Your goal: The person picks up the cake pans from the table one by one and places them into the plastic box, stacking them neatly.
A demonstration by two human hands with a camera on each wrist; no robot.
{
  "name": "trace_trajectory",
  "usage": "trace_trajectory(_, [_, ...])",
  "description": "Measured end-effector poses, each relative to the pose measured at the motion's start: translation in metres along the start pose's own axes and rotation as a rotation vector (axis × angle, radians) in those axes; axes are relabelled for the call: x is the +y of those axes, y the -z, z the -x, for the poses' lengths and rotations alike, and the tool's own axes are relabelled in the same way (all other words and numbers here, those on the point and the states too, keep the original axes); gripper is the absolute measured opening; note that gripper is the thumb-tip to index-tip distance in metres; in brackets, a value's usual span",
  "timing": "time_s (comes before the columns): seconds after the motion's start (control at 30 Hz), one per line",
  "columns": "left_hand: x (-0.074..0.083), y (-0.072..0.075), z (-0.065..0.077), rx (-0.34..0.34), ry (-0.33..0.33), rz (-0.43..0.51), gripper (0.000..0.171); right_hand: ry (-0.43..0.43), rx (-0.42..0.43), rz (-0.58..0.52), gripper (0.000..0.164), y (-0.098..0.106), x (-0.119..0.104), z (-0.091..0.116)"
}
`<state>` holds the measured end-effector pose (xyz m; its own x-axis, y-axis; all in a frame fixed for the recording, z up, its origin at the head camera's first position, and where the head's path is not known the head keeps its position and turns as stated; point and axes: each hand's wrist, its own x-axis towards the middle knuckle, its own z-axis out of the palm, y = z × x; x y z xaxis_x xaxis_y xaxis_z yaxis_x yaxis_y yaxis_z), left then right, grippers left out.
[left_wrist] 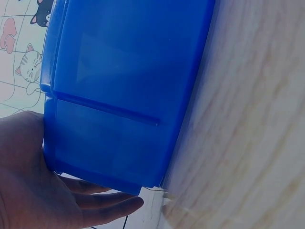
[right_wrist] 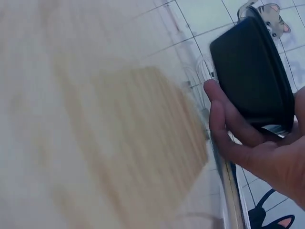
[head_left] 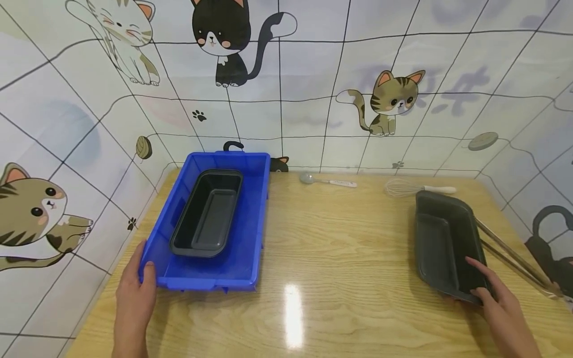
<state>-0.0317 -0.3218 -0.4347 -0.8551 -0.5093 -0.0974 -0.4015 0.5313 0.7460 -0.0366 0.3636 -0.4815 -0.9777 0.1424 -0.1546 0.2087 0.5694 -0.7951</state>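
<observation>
My left hand (head_left: pixel 136 298) grips the near left corner of a blue plastic tray (head_left: pixel 237 283), its thumb at the front rim and its fingers along the left side. In the left wrist view the fingers (left_wrist: pixel 107 210) reach past the edge of the tray's outer wall. Inside the tray lies a dark loaf pan (head_left: pixel 208 214). On the right, my right hand (head_left: pixel 503 308) holds a second dark loaf pan (head_left: pixel 434 243) by its near end, tilted with its inside toward the head camera. The right wrist view shows fingers against this pan's underside (right_wrist: pixel 248 71), above the table.
A spoon (head_left: pixel 329 182) with a white handle and a whisk (head_left: pixel 421 188) lie along the back of the wooden table (head_left: pixel 340 258). Metal tongs (head_left: pixel 515 258) lie to the right, partly behind the held pan. Cat-patterned sheeting (head_left: pixel 309 114) stands behind and at both sides.
</observation>
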Motion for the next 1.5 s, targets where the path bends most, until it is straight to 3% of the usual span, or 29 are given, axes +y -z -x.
trace_trajectory(0.1, [0.001, 0.000, 0.000, 0.003, -0.013, -0.002, 0.062, -0.038, 0.031, -0.070, 0.066, 0.000, -0.013, 0.000])
trace_trajectory(0.27, [0.001, 0.000, 0.001, 0.007, -0.020, 0.003, 0.061, -0.060, 0.090, -0.089, 0.066, -0.003, -0.031, -0.003])
trace_trajectory(0.5, [0.001, -0.001, -0.001, 0.020, -0.051, 0.019, 0.060, 0.072, 0.048, -0.548, 0.063, -0.012, -0.046, -0.008])
trace_trajectory(0.63, [0.000, -0.002, -0.002, 0.025, -0.043, 0.022, 0.060, 0.101, 0.025, -0.315, 0.062, -0.019, -0.071, -0.010])
trace_trajectory(0.73, [0.000, -0.002, -0.001, 0.036, -0.035, 0.020, 0.060, 0.116, -0.004, -0.225, 0.061, -0.027, -0.088, -0.012])
trace_trajectory(0.87, [-0.001, -0.001, 0.000, 0.044, -0.032, 0.019, 0.060, 0.227, -0.104, -0.497, 0.057, -0.042, -0.103, -0.017])
trace_trajectory(0.97, [-0.001, -0.001, -0.001, 0.038, -0.030, 0.014, 0.061, 0.281, -0.164, -0.594, 0.054, -0.052, -0.114, -0.020])
trace_trajectory(1.23, [-0.002, 0.000, -0.001, 0.027, -0.031, 0.013, 0.061, 0.278, -0.179, -0.472, 0.049, -0.073, -0.153, -0.023])
trace_trajectory(1.5, [-0.002, -0.001, 0.000, 0.029, -0.046, 0.016, 0.060, 0.318, -0.257, -0.477, 0.048, -0.098, -0.195, -0.030])
